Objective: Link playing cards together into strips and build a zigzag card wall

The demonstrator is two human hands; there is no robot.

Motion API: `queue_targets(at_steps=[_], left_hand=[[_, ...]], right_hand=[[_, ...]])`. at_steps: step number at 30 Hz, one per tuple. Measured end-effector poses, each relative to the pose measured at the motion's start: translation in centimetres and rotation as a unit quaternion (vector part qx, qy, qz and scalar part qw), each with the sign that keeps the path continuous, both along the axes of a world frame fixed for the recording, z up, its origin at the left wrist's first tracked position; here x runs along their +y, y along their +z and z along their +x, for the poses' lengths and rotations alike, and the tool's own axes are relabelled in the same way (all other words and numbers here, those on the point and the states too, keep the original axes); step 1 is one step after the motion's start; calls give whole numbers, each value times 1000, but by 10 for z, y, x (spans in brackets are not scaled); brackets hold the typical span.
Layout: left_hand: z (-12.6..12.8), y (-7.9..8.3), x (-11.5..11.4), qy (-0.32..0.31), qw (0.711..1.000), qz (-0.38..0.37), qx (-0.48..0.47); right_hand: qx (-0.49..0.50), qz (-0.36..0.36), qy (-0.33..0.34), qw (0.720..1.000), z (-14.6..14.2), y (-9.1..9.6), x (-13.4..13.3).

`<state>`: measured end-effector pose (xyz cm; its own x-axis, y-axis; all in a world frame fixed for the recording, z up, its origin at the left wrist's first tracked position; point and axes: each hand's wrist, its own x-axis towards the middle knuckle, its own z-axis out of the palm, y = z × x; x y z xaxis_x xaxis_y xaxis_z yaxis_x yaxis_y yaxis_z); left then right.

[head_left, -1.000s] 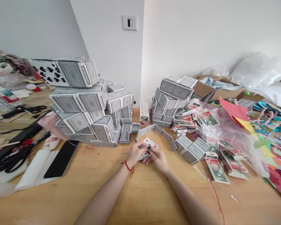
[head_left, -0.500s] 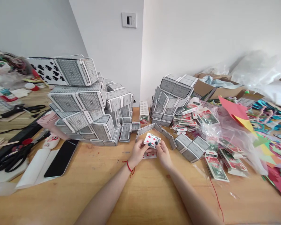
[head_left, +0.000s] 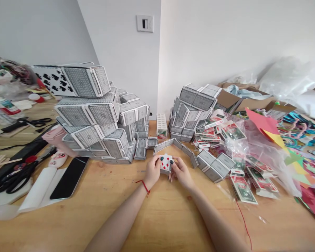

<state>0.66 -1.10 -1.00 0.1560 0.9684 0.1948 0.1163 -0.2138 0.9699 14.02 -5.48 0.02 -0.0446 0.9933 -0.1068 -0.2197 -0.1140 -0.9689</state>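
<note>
My left hand [head_left: 153, 171] pinches playing cards [head_left: 165, 163], thumb on a face with red diamonds turned up to me. Against the right edge of those cards, my right hand [head_left: 183, 174] is closed, its dark-nailed fingers curled at the lower corner. More cards show beneath the top one; how many I cannot tell. Just behind my hands stands a bent strip of joined cards [head_left: 187, 149] on edge. A block of folded cards [head_left: 215, 166] lies right of my right hand.
Stacked card blocks rise at left [head_left: 99, 113] and right [head_left: 196, 99]. A phone [head_left: 69, 178], white roll [head_left: 39, 185] and scissors [head_left: 22, 175] lie left. Red-and-green card boxes [head_left: 243, 189], plastic bags [head_left: 267, 154] and coloured paper [head_left: 265, 122] crowd the right side.
The diamond card has turned upright and shifted slightly left. My right hand has slid from the card's top to its right edge and lower corner. The card face-up on the table is no longer visible.
</note>
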Motion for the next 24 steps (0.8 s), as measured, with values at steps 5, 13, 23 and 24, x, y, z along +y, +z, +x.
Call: queue_targets(at_steps=[5, 13, 23, 24], left_hand=[[3, 3, -6, 37, 996, 37, 65], [0, 4, -10, 58, 990, 65, 113], [-2, 4, -12, 0, 997, 65, 36], [-2, 4, -12, -2, 997, 66, 34]], right_hand=[[61, -16, 4, 998, -8, 1, -3], [122, -46, 15, 991, -17, 5, -8], [122, -17, 11, 992, -17, 3, -7], [117, -16, 9, 993, -17, 3, -7]])
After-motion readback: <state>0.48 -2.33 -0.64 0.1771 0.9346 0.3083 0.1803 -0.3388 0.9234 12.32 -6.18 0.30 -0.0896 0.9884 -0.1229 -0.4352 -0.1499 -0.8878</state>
